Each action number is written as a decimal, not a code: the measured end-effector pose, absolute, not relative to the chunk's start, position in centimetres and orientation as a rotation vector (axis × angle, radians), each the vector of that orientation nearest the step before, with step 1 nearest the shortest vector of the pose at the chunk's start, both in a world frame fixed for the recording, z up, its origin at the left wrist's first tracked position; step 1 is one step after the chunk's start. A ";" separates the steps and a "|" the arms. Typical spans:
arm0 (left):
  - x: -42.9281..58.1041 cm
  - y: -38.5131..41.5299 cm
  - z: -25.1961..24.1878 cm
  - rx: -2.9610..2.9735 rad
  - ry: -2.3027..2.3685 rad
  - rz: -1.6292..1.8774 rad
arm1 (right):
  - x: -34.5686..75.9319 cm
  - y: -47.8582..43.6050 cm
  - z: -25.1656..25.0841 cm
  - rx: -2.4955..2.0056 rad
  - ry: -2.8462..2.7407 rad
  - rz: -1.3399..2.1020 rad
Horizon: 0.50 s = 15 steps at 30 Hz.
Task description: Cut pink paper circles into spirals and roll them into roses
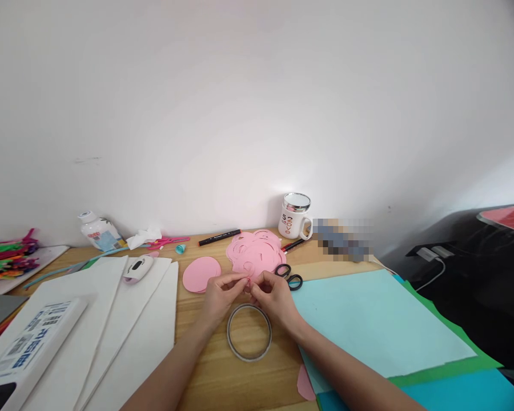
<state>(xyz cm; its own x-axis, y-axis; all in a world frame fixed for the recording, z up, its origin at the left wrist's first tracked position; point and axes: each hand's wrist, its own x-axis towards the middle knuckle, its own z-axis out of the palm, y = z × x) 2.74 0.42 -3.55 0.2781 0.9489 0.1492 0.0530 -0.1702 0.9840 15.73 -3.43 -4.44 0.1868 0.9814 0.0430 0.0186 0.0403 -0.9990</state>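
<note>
My left hand (223,292) and my right hand (274,295) meet over the middle of the wooden table. Fingertips of both pinch a small pink paper piece (249,280), mostly covered by the fingers. Just behind it lies a heap of cut pink paper (257,255). To the left is a stack of pink paper circles (200,274). Scissors with black handles (295,282) rest beside my right hand, their blades out of sight. A thin roll of tape (249,359) lies flat below both hands.
White sheets (145,319) and a long white box (34,342) cover the left side. Light blue paper (377,319) lies over green and blue sheets at right. A white mug (292,224), black marker (219,237) and white bottle (101,233) stand or lie near the wall.
</note>
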 end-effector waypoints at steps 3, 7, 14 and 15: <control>2.5 0.7 -3.9 1.429 0.989 1.107 | 15.9 -3.3 -4.5 -1.252 -1.108 1.044; 2.2 1.2 -4.2 1.295 0.975 1.140 | 16.4 -3.0 -4.7 -1.225 -1.073 1.001; 1.9 1.7 -4.3 1.261 0.997 1.218 | 17.5 -2.1 -5.6 -1.250 -1.095 0.858; 1.8 1.8 -4.4 1.281 1.001 1.247 | 17.6 -2.0 -5.7 -1.261 -1.115 0.830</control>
